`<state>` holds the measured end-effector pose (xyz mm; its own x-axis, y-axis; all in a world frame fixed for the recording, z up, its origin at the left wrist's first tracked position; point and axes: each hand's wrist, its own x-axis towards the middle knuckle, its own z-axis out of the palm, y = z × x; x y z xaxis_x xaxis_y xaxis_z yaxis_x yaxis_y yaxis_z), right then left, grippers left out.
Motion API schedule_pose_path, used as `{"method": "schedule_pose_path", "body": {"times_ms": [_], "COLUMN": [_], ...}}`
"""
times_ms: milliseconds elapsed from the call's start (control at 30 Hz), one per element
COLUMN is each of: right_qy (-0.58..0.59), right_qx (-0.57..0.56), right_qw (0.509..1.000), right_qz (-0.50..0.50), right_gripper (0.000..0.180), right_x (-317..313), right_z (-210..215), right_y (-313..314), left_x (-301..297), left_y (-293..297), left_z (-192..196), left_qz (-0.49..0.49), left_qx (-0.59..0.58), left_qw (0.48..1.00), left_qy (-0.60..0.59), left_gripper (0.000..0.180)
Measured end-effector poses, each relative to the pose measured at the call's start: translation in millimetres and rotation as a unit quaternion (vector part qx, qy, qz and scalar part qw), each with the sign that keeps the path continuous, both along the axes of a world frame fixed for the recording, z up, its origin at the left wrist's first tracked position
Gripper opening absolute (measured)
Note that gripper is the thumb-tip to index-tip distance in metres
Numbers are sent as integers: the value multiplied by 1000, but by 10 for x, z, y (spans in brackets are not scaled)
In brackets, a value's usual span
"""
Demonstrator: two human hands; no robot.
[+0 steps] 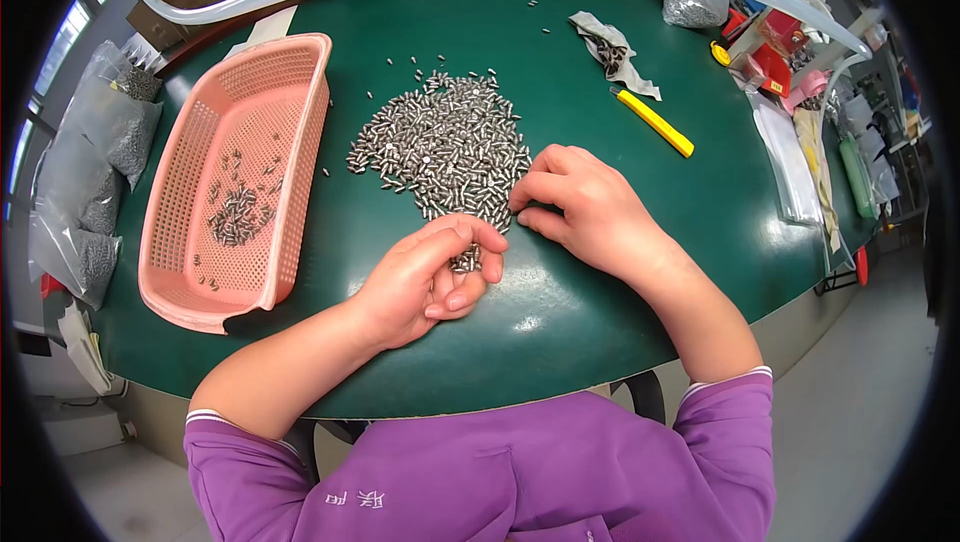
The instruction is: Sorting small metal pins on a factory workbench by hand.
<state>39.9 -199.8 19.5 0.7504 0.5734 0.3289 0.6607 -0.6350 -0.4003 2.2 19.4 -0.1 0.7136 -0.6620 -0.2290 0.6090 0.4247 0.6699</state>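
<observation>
While the left hand [430, 277] cups several metal pins [466, 260], the right hand [580, 204] rests fingers-down at the pin pile [445, 147] edge.

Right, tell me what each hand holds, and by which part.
The left hand cups a bunch of small silver metal pins in its curled fingers. The right hand rests fingertips on the pin pile, gripping nothing visible.

one pink basket [290, 102], one yellow knife [655, 122], two hands, one heap of pins [445, 147].

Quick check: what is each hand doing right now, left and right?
Left hand: curled shut on a bunch of small metal pins.
Right hand: fingers bent, resting on the pin pile edge; a grip cannot be told.
</observation>
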Motion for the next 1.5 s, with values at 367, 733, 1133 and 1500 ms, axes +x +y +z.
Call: {"method": "schedule_pose_path", "body": {"times_ms": [367, 733, 1133, 1500], "right_qy": [69, 1, -35, -23], "right_qx": [71, 98, 39, 20], "right_qw": [991, 994, 999, 1000], "right_qz": [92, 50, -1, -7], "right_gripper": [12, 14, 12, 13], "right_x": [-85, -81, -7, 20], "right_z": [197, 158, 69, -13], "right_y": [79, 101, 45, 27], "left_x": [-11, -20, -30, -8], "left_y": [-32, -40, -31, -26], "left_z": [-5, -15, -30, -2], "left_qz": [-12, -10, -12, -3], "left_qx": [40, 36, 19, 14], "left_qw": [999, 999, 999, 1000], "left_qy": [-14, -26, -45, -13], "left_gripper": [10, 12, 17, 17]}}
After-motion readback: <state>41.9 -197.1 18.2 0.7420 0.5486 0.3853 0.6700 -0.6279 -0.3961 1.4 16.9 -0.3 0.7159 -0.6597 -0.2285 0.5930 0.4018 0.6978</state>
